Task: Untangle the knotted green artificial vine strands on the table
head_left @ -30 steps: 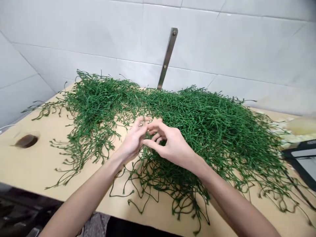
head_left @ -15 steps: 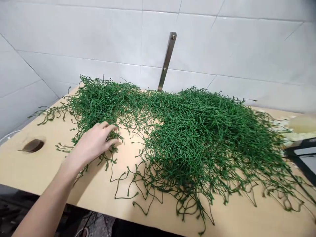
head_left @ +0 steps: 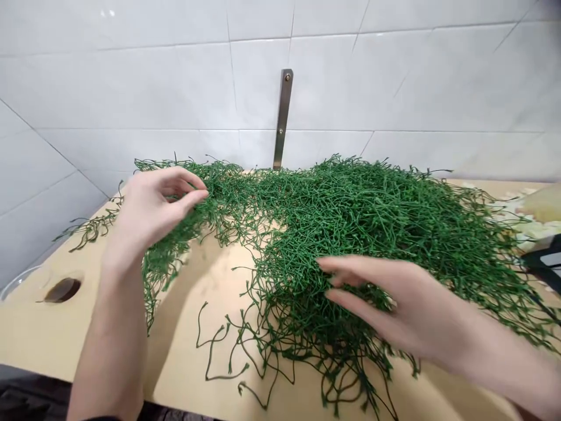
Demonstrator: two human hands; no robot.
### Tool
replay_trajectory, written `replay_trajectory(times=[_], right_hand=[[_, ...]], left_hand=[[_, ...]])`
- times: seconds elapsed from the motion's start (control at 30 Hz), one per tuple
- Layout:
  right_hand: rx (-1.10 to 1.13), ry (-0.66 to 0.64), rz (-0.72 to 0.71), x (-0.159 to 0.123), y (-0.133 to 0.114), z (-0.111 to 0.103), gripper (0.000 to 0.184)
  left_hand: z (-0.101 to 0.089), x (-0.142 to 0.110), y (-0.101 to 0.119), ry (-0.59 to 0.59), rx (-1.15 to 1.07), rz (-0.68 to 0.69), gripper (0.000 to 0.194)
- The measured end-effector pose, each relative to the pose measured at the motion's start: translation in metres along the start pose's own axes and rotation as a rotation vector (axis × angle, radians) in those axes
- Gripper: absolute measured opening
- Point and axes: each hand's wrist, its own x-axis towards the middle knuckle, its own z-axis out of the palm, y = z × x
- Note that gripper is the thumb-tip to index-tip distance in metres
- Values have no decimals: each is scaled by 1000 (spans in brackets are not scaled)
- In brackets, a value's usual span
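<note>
Many short green cords [head_left: 350,210] with knotted ends lie in a tangled heap across the wooden tabletop [head_left: 210,280]. Over the left part of the heap, my left hand [head_left: 158,204] is closed in a pinch, thumb and index tips together. Blurred green cords hang or lie just beneath its fingers; where they enter the pinch is hard to see. My right hand [head_left: 394,298] is over the front of the larger right-hand mound, with thumb and fingers apart and nothing visible between them. Loose single cords lie between the two hands near the front.
A metal bracket [head_left: 283,117] is fixed to the white tiled wall [head_left: 175,82] behind the table. At the left, a round hole [head_left: 63,290] is cut in the top. A black-framed object [head_left: 546,260] stands at the right edge, beside a floral-patterned surface [head_left: 521,228].
My left hand has risen and moved slightly left and away, the green cords below it shifting. My right hand has entered from the right. The camera view has tilted slightly.
</note>
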Motion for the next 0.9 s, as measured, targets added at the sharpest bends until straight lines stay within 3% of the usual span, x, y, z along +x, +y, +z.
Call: replay_trajectory(times=[0.07, 0.17, 0.2, 0.23, 0.27, 0.3, 0.33, 0.4, 0.43, 0.53, 0.6, 0.63, 0.73, 0.8, 0.9], right_hand=[[146, -70, -73, 59, -16, 14, 60], [421, -59, -173, 124, -32, 43, 91], [483, -80, -199, 139, -34, 52, 88], [511, -81, -222, 152, -35, 60, 73], [499, -76, -219, 162, -34, 66, 47], [455, -75, -185, 170, -32, 70, 26], [410, -78, -155, 177, -30, 72, 20], [362, -68, -97, 184, -27, 72, 19], [353, -77, -84, 184, -27, 71, 18], [306, -249, -112, 172, -34, 73, 33], [241, -471, -141, 158, -43, 83, 43], [157, -518, -143, 151, -48, 90, 44], [-43, -430, -261, 135, -56, 105, 14], [-17, -381, -243, 131, -55, 101, 15], [77, -284, -172, 129, -48, 73, 19]], left_hand=[[12, -3, 8, -99, -131, -20, 20], [27, -1, 10, -279, -294, -22, 26], [30, 2, 8, -343, -299, -10, 28], [32, 5, 5, -391, -273, 1, 30], [32, 8, 1, -417, -220, 4, 32], [32, 12, -5, -412, -151, 0, 33], [32, 16, -11, -391, -75, -17, 33], [32, 23, -27, -372, 49, -58, 33], [34, 27, -35, -427, 74, -74, 37], [47, 33, -56, -837, 86, -8, 51], [59, 35, -62, -1008, 181, 21, 56], [64, 35, -63, -1043, 239, 20, 57], [68, 35, -61, -1061, 362, -38, 58], [62, 35, -61, -1034, 416, -81, 60], [48, 36, -67, -985, 434, -125, 61]])
